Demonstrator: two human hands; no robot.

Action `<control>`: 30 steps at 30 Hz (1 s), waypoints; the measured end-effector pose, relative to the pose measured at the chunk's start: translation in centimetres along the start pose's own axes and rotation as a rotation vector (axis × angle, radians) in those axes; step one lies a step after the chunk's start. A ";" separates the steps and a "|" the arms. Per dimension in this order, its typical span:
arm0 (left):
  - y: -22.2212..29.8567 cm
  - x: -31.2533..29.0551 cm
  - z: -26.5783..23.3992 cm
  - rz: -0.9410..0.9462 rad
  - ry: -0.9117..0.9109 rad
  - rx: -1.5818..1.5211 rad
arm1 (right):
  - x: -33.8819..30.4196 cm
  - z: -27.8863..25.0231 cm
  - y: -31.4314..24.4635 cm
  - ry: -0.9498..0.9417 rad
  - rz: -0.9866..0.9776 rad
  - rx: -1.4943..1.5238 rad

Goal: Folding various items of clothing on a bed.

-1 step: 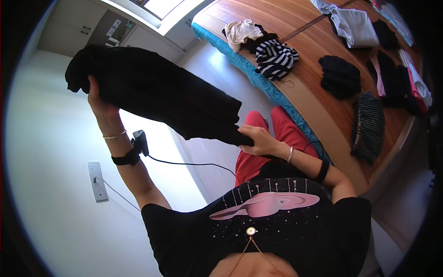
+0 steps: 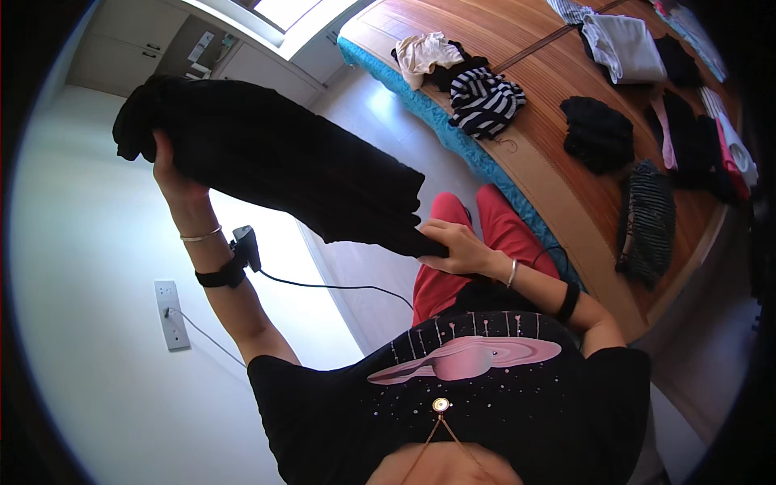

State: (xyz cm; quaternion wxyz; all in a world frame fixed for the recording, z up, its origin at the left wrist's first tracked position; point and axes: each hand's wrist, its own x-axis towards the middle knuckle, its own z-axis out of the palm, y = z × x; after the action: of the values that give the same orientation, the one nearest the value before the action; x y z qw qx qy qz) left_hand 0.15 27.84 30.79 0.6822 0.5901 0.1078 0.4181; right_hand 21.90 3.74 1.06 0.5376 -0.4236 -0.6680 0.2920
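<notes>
A black garment [image 2: 275, 153] hangs stretched between my two hands, held up in front of me; its exact kind cannot be made out. My left hand [image 2: 174, 174] is raised high and closed on the bunched, upper-left end, with the thumb showing and the other fingers hidden behind the cloth. Lower and to the right, my right hand [image 2: 459, 246] pinches the opposite end's bottom corner between thumb and fingers. Over its whole length the fabric slopes down from left to right, with a wavy edge near my right hand.
To the right is a bed with a wood-coloured slatted mat [image 2: 537, 97]. On it lie a black-and-white striped garment [image 2: 487, 101], a cream garment [image 2: 427, 58], a black bundle [image 2: 598, 133], a dark patterned piece [image 2: 649, 218] and folded white clothing [image 2: 626, 48]. A cable [image 2: 339, 286] trails from my left forearm's strapped device.
</notes>
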 end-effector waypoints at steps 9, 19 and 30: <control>1.0 0.5 1.2 0.145 -0.392 -0.090 | -1.8 -1.4 3.6 0.189 0.089 0.009; 4.9 0.3 -0.8 0.233 -0.640 0.147 | -0.7 -1.9 6.4 0.034 -0.134 -0.169; 2.1 -1.6 -0.9 0.123 -0.083 -0.190 | 0.3 -16.6 6.4 0.025 0.156 -0.325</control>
State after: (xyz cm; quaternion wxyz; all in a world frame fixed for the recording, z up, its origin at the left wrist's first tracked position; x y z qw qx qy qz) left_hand -2.38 27.24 31.87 0.7118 0.5452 0.0027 0.4428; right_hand 39.51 5.90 -0.05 0.4461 -0.5589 -0.6650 0.2156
